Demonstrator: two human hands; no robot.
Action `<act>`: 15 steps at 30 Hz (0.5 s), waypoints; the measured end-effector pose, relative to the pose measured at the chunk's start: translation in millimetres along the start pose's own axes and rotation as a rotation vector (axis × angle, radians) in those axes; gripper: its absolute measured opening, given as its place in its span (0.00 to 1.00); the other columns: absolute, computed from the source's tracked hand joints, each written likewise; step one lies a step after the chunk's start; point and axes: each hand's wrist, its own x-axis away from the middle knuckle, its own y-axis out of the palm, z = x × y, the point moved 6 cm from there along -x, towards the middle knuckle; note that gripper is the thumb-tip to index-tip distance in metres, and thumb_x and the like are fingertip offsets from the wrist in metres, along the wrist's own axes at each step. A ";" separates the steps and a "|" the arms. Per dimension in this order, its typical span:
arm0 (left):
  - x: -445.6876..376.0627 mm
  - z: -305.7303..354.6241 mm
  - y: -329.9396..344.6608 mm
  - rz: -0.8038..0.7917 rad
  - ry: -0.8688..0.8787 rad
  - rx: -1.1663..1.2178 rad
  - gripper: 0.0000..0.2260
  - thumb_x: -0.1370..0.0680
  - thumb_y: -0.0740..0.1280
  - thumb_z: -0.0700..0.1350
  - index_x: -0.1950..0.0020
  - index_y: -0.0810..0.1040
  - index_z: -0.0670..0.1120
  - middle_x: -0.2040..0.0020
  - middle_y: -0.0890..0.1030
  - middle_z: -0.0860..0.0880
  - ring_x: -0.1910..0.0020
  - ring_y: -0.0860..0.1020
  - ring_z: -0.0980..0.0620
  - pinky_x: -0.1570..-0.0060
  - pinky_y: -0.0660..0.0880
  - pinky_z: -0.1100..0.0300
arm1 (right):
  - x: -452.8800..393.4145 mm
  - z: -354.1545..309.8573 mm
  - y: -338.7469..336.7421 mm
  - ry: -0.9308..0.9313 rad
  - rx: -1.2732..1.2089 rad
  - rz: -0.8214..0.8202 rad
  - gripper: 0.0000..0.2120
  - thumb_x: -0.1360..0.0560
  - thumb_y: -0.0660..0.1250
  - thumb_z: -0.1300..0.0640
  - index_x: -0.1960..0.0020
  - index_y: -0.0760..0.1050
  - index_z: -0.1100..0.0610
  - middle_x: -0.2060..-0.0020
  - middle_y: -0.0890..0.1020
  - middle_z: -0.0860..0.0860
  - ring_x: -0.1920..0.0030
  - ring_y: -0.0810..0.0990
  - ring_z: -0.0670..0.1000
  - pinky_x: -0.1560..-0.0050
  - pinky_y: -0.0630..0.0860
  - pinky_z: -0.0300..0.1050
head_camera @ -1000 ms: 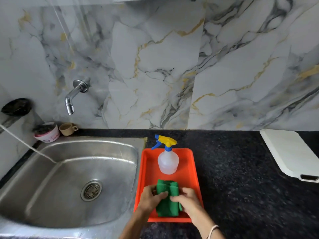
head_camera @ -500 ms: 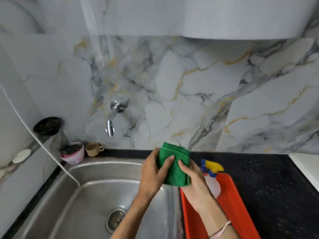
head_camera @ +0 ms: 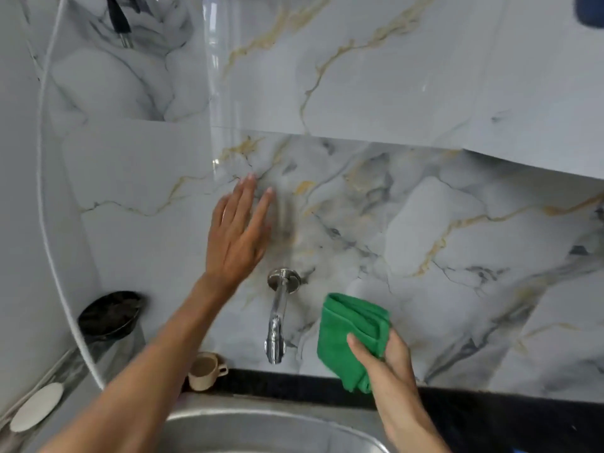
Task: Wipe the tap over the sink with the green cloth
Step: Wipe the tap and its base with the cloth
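While the right hand holds the folded cloth up just right of the tap, the wipe itself has not begun: cloth and tap are near but apart. That is all from the head view, the only one there is. The right fingers are closed over the cloth's lower edge, thumb side hidden behind the fabric, and the cloth hangs in front of the marble wall, above the dark worktop.

The left hand is raised up the wall, above and left of the tap's round base, its fingers spread wide and flat and holding nothing; it is blurred, so whether it touches the wall I cannot tell. The tap juts from the wall with its spout pointing down over the sink, whose steel rim shows at the bottom edge. A small cup stands on the ledge just left of the spout.

The step in hand looks like the approach. The next move calls for bringing the cloth left onto the spout and closing it around the metal, then rubbing along it from base to tip. The left hand may serve to brace.
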 end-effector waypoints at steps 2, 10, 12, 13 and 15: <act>-11.5 -22.6 31.4 -0.017 0.137 -0.091 0.27 0.14 0.64 0.47 0.17 0.64 0.43 0.18 0.64 0.36 0.17 0.63 0.39 0.21 0.65 0.43 | -26.7 -24.9 41.2 -0.300 0.368 -0.079 0.26 0.25 0.68 0.77 0.44 0.83 0.46 0.43 0.89 0.50 0.41 0.86 0.44 0.39 0.81 0.36; -1.7 -48.2 80.5 0.224 0.218 -0.176 0.28 0.15 0.55 0.53 0.15 0.63 0.46 0.16 0.60 0.41 0.15 0.59 0.43 0.18 0.60 0.45 | -88.0 11.5 168.3 -0.874 1.585 -0.719 0.23 0.28 0.69 0.67 0.35 0.80 0.52 0.37 0.83 0.48 0.32 0.76 0.52 0.18 0.53 0.48; -1.9 -48.2 79.1 0.230 0.225 -0.184 0.28 0.15 0.55 0.53 0.15 0.62 0.47 0.16 0.59 0.41 0.15 0.58 0.43 0.15 0.56 0.47 | -89.2 18.6 161.8 -0.841 1.575 -0.647 0.22 0.27 0.69 0.69 0.35 0.80 0.56 0.36 0.83 0.51 0.32 0.76 0.54 0.18 0.51 0.48; -2.3 -48.6 78.5 0.231 0.220 -0.186 0.29 0.16 0.56 0.53 0.15 0.62 0.47 0.16 0.59 0.41 0.15 0.57 0.44 0.15 0.54 0.48 | -89.1 20.8 157.7 -0.789 1.519 -0.611 0.24 0.28 0.69 0.71 0.34 0.80 0.58 0.35 0.83 0.53 0.31 0.77 0.55 0.18 0.53 0.49; -2.6 -48.3 78.6 0.235 0.219 -0.171 0.29 0.16 0.57 0.53 0.15 0.61 0.47 0.16 0.58 0.42 0.15 0.57 0.44 0.15 0.56 0.47 | -88.0 24.8 151.2 -0.691 1.447 -0.557 0.30 0.29 0.67 0.75 0.29 0.77 0.58 0.29 0.79 0.54 0.26 0.73 0.55 0.16 0.55 0.51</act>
